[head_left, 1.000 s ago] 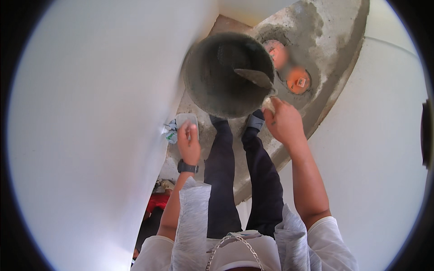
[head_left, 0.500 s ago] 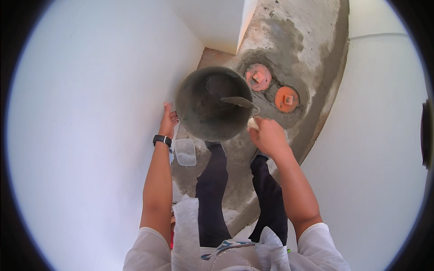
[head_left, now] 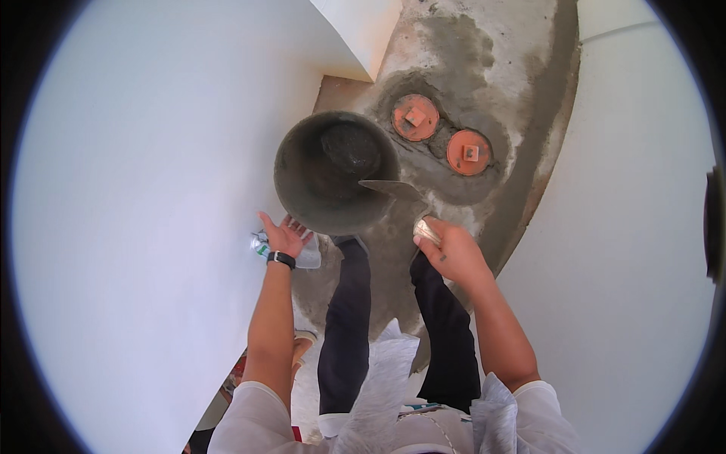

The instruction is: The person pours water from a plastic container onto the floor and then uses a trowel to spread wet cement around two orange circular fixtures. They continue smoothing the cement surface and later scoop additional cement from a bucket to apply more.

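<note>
A dark, round mortar bucket [head_left: 296, 170] stands in front of my feet, with a lump of wet grey mortar [head_left: 352, 147] inside. My right hand [head_left: 460, 256] is closed around the pale handle of a trowel [head_left: 395, 189]. The trowel's blade points left, over the bucket's right rim. Beside the bucket's near-left rim, my left hand [head_left: 287, 237] is open, palm up, fingers spread, holding nothing. Whether its fingertips touch the bucket I cannot tell. Partly behind that hand lies a clear plastic container [head_left: 311, 256].
Two round orange caps [head_left: 415, 117] [head_left: 469, 152] sit in fresh mortar beyond the bucket to the right. White walls [head_left: 151, 189] close in on both sides. A crumpled packet [head_left: 259, 243] lies by the left wall. What looks like another person's foot [head_left: 304, 338] shows beside my left forearm.
My left hand has come away from the bucket's left side, toward me, and its fingers have spread. The trowel has dropped slightly nearer to me. The whole view has shifted a little.
</note>
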Demonstrator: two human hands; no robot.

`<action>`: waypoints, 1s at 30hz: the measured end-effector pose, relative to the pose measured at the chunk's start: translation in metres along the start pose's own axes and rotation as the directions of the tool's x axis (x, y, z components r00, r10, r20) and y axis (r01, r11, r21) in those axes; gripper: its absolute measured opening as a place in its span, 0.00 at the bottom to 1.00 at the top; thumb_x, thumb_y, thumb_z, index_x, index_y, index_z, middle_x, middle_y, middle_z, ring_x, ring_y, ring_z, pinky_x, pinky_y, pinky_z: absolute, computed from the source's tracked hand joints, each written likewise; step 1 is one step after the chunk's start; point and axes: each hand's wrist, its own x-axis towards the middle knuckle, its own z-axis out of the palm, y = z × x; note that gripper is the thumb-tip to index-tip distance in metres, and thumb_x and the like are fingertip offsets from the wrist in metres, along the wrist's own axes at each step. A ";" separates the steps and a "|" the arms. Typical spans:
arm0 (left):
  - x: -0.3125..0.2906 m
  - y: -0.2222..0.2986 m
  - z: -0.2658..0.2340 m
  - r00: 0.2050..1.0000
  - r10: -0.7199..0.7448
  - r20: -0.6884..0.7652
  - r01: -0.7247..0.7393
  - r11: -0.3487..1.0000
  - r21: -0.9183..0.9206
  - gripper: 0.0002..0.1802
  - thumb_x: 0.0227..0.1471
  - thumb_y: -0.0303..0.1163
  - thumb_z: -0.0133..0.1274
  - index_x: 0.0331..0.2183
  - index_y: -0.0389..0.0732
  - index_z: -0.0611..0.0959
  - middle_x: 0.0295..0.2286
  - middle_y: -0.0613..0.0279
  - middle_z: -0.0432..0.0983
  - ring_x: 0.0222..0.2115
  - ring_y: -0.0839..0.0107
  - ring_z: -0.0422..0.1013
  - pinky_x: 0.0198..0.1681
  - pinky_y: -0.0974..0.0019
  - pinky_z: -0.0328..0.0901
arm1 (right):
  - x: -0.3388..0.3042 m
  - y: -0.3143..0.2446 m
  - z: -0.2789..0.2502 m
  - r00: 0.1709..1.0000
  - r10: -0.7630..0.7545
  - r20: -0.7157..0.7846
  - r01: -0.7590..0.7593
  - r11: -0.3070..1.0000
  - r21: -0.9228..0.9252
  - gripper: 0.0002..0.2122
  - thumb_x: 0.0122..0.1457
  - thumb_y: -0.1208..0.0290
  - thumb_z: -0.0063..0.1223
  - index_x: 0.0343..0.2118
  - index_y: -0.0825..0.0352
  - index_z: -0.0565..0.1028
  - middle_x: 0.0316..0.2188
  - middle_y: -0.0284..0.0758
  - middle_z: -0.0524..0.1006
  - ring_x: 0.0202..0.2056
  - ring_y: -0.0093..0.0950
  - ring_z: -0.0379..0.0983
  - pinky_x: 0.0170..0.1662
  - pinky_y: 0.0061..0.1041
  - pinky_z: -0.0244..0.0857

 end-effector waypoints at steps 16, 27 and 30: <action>-0.025 -0.083 -0.066 0.934 0.280 -0.221 -0.247 0.954 0.168 0.49 0.60 0.67 0.43 0.63 0.31 0.66 0.62 0.48 0.63 0.63 0.55 0.58 0.66 0.54 0.49 | 0.020 -0.029 0.062 0.997 0.049 0.057 -0.027 0.940 -0.341 0.15 0.59 0.63 0.56 0.43 0.69 0.78 0.30 0.46 0.78 0.33 0.47 0.77 0.37 0.43 0.71; 0.102 0.133 0.065 0.919 -0.202 0.338 -0.198 0.502 0.842 0.37 0.63 0.64 0.43 0.48 0.38 0.81 0.36 0.64 0.76 0.36 0.73 0.68 0.43 0.64 0.63 | 0.131 -0.041 0.081 0.874 -0.350 0.337 0.461 0.382 -0.801 0.13 0.50 0.72 0.57 0.38 0.74 0.76 0.26 0.40 0.77 0.28 0.34 0.79 0.28 0.31 0.72; 0.087 0.137 0.084 0.898 -0.225 0.379 -0.209 0.540 0.816 0.35 0.63 0.65 0.43 0.42 0.40 0.83 0.33 0.67 0.77 0.32 0.75 0.69 0.38 0.64 0.64 | 0.143 -0.036 0.072 0.861 -0.303 0.408 0.494 0.307 -0.813 0.18 0.56 0.67 0.60 0.46 0.73 0.75 0.29 0.41 0.76 0.31 0.37 0.79 0.31 0.35 0.72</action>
